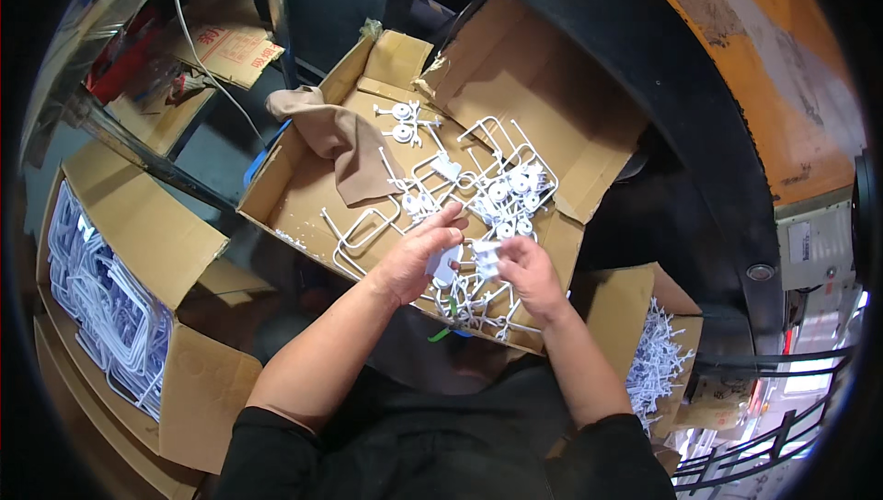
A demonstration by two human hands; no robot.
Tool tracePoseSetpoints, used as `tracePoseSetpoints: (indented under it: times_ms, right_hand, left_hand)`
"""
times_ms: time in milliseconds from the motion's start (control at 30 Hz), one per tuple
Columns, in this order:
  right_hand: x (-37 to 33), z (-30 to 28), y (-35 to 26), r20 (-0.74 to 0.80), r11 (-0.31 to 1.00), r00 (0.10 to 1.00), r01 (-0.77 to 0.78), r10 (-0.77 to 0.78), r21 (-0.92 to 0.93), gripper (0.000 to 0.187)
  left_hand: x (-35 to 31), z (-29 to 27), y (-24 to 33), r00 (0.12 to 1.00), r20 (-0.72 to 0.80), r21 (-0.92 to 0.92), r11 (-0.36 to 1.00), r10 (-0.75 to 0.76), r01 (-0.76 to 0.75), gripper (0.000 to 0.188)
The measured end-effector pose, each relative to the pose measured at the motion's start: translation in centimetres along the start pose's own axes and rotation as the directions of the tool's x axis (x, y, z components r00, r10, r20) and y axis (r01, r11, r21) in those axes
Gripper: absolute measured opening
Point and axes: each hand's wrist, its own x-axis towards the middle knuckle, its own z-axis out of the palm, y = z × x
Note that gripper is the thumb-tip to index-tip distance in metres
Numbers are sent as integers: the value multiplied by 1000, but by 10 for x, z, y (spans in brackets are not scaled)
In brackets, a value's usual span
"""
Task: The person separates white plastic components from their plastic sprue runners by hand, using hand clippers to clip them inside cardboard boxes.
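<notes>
Over the near part of a shallow cardboard box [292,189], my left hand [411,261] is closed on a flat white plastic piece [443,264]. Close to its right, my right hand [535,281] pinches a small white plastic part [485,259], smeared by motion. The two parts are near each other; I cannot tell whether they touch. Beneath and beyond my hands lie bent white wire frames [368,224], round white plastic parts [515,189] and a tangle of branched white parts [478,302]. A green strip [440,334] hangs at the box's near edge.
A brown cloth [345,146] drapes over the box's left side. At left, another carton [207,390] holds many bent white wire frames [115,302]. A carton at right [607,316] contains small branched white parts [655,367]. Orange and black machinery [763,68] curves along the right.
</notes>
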Motion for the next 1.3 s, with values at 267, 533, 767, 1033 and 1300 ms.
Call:
tracePoseSetpoints:
  times_ms: [267,533,767,1033,1300]
  right_hand:
    - [54,40,-30,-3,938,988,147,-156,-314,24]
    - [118,-6,56,-279,436,955,-211,-98,-875,39]
    - [71,-15,65,-344,603,896,-114,-280,-789,29]
    - [43,14,17,-394,733,686,306,-612,-608,28]
    - [41,82,-24,132,637,766,606,-629,-477,36]
  left_hand:
    - [2,-13,11,980,-76,-124,974,184,-192,44]
    - [3,-27,11,990,-111,-485,865,85,-128,43]
    - [-3,-17,20,996,-11,-497,864,85,-79,52]
    - [-5,-5,6,999,53,-443,896,-8,30,61]
    - [-6,-13,-9,995,52,-471,881,82,-48,62]
